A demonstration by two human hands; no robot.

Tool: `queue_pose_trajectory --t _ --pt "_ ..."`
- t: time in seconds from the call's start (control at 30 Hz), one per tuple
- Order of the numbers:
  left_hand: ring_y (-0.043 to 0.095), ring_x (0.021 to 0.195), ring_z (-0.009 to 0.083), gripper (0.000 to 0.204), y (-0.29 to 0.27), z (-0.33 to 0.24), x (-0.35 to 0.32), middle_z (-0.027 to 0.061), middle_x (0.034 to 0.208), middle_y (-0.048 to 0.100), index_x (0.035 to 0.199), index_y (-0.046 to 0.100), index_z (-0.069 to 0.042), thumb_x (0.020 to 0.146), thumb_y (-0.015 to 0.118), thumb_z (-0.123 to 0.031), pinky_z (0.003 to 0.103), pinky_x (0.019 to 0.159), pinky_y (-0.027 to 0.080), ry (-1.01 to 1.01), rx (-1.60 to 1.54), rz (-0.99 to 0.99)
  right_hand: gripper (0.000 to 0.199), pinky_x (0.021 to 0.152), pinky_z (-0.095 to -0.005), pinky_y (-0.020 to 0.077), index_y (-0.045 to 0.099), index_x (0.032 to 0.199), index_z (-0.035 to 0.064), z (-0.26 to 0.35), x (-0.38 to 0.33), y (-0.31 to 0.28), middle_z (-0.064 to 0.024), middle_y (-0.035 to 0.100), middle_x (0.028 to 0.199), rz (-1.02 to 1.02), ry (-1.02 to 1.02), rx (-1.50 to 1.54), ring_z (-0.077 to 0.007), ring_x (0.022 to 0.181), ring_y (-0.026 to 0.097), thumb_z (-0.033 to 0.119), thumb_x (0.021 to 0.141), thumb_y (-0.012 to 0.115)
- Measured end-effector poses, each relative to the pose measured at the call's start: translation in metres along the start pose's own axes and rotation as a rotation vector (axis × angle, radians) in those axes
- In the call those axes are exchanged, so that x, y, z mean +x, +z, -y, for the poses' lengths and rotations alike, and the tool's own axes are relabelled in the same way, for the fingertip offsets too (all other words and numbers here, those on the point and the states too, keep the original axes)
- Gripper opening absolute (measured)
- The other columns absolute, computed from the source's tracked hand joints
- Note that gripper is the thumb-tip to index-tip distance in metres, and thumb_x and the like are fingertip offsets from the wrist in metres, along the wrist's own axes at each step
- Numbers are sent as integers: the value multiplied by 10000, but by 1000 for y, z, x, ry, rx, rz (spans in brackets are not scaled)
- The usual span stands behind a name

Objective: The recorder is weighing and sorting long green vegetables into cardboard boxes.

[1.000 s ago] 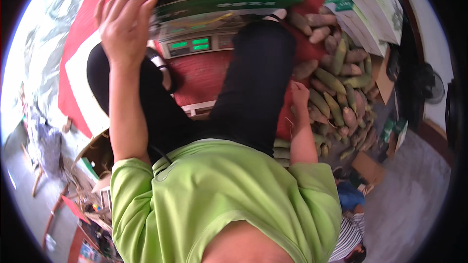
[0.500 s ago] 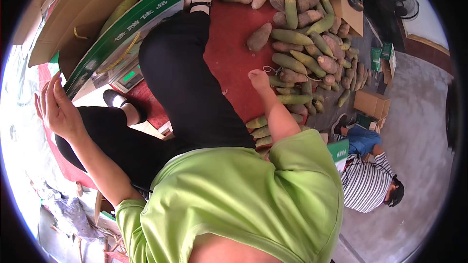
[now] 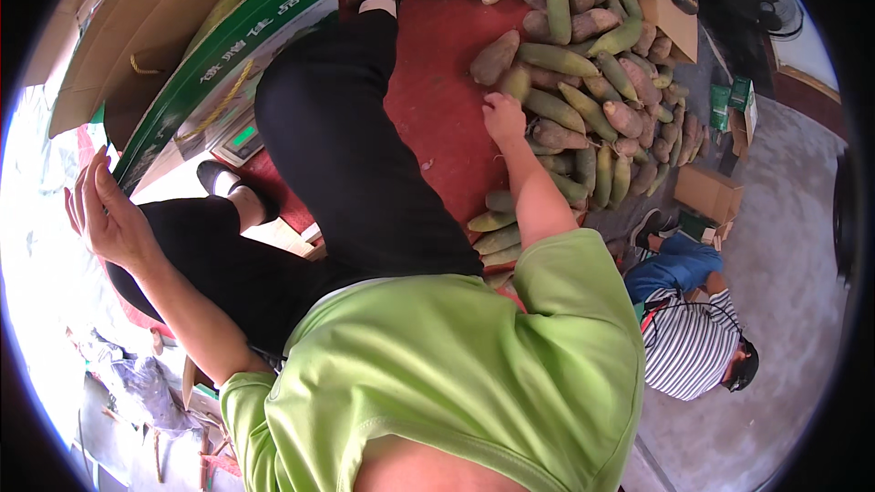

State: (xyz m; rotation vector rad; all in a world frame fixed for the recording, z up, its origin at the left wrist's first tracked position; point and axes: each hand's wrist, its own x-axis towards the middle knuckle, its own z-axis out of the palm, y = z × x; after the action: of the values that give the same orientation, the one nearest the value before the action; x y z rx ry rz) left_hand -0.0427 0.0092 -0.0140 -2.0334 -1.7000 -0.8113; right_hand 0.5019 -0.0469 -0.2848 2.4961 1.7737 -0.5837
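Observation:
My right hand (image 3: 504,120) is closed at the near end of a blurred green radish (image 3: 516,83), at the left edge of a heap of roots. Just beyond lies a thick pinkish-brown root (image 3: 495,57) on the red mat. The heap mixes long green radishes (image 3: 558,56) with pinkish-brown roots like sweet potatoes (image 3: 623,119). Over on the left, my left hand (image 3: 114,219) is held up, palm partly turned up and fingers extended, with nothing in it. Its fingertips are beside the near corner of a green-and-brown carton (image 3: 228,46); whether they touch cannot be seen.
A scale with a lit green display (image 3: 243,136) sits on the red mat (image 3: 424,118) beside the carton, which has yellow rope handles. At the right, a person in a striped top (image 3: 690,346) is near a small cardboard box (image 3: 708,193). A black fan (image 3: 761,2) stands far right.
My right hand has moved away from me to the heap's left edge, and a green radish now shows at its fingers. The left hand stays put. A green panel near the other person is gone.

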Motion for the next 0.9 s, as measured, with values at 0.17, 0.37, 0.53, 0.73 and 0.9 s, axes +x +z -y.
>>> queue_pose_trajectory --t 0.17,0.37,0.53,0.73,0.9 --pt "649 840 189 173 1 -1 -1 47 913 728 960 722 -38 950 556 -86 328 854 465 -33 -8 8 302 904 -457 481 645 1082 183 26 4 1 -79 614 1120 39 -16 -119 -297 1110 549 255 793 696" --pt "657 859 205 117 3 -19 4 70 851 700 923 729 -55 884 619 -65 347 878 454 -102 -28 -20 622 957 -466 462 521 1298 175 -9 29 9 -153 569 1224 -253 232 50 -350 1153 526 224 731 772" --pt "650 870 211 96 4 -13 2 55 850 693 901 730 -77 862 666 -136 398 970 404 -71 -51 -62 757 989 -485 428 429 1391 156 -40 63 69 -125 509 1332 -106 579 681 -312 1226 486 266 740 800" --pt "638 892 196 149 1 -15 3 31 837 678 933 718 -94 872 660 -217 424 1012 371 -88 -25 -53 810 833 -600 409 371 1410 169 21 61 66 -119 488 1298 197 802 969 -356 1106 496 354 748 799" --pt "640 885 195 134 5 -15 5 25 828 677 915 720 -101 849 676 -209 427 1011 372 -77 -48 -75 635 829 -536 434 448 1303 147 10 80 87 -88 502 1266 139 1051 1128 -339 1104 486 264 783 793"
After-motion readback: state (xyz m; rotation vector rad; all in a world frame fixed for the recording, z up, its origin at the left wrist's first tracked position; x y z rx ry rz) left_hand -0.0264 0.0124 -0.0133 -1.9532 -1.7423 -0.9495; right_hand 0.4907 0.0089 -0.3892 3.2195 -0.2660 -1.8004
